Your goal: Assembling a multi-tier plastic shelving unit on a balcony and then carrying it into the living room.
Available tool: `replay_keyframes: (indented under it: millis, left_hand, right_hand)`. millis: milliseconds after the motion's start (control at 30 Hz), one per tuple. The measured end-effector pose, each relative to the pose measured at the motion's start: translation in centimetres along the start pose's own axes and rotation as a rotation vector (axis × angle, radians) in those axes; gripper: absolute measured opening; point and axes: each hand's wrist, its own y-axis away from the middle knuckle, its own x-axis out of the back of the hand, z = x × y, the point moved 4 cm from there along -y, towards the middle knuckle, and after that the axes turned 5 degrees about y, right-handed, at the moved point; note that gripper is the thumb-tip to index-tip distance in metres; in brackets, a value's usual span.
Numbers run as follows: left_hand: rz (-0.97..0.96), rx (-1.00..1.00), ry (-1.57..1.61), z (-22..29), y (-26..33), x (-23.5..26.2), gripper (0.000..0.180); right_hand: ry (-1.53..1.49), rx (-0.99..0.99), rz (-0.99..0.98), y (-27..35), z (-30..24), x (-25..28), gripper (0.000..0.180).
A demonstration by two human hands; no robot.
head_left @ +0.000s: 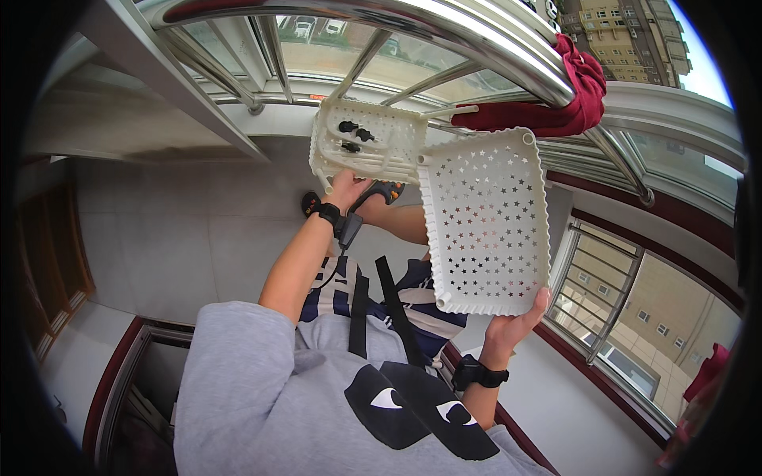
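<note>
My left hand (349,189) is closed at the near edge of a white plastic basket (324,141) with a scalloped rim. Several black casters (363,135) lie in this basket, among white tubes (381,163). A second piece, a white shelf tray (486,214) with star-shaped holes and a wavy edge, stands tilted up on the right, its far left corner close to the basket. My right hand (520,325) grips the tray's near right corner, thumb along the edge and the other fingers mostly hidden behind it.
A shiny metal railing (381,16) runs along the window ahead, with a dark red cloth (583,87) draped over it. To the left are a pale panel (159,87) and grey tiled floor (159,238). A barred window (603,278) stands at the right.
</note>
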Motion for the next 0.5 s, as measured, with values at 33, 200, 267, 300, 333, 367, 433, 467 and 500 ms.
replay_keyframes:
  millis: [33,200,267,300,333,367,433,467,500]
  left_hand:
    - [-0.002,0.003,0.003,0.1,-0.2,0.2,0.034]
    - [-0.186,-0.071,-0.411,0.7,-1.3,2.0,0.030]
    - [-0.061,0.034,-0.086,0.6,-1.4,2.5,0.029]
    - [-0.067,0.044,-0.097,0.4,-1.3,2.1,0.029]
    - [-0.053,0.087,-0.062,0.4,-0.9,1.6,0.031]
    - [-0.037,0.130,-0.028,0.2,-0.5,1.0,0.033]
    - [0.047,0.149,-0.002,0.9,0.0,1.4,0.035]
    - [0.013,0.125,-0.020,1.3,0.1,1.1,0.034]
    - [-0.017,0.110,-0.041,1.4,0.5,1.0,0.034]
  right_hand:
    - [0.008,-0.035,-0.015,-0.3,0.4,-0.5,0.039]
    - [0.011,-0.083,-0.116,-1.0,1.1,-2.3,0.040]
    - [0.010,-0.069,-0.069,-1.1,1.6,-2.5,0.040]
    - [0.016,-0.058,-0.020,-1.3,1.9,-2.4,0.040]
    - [-0.015,-0.062,-0.009,-1.4,2.0,-2.6,0.039]
    - [-0.022,-0.060,0.005,-2.0,2.2,-2.4,0.039]
    - [0.021,-0.079,-0.143,-2.7,2.6,-3.6,0.038]
    - [0.015,-0.134,-0.160,-3.5,2.7,-4.1,0.037]
    - [0.003,-0.144,-0.140,-4.3,2.4,-4.6,0.037]
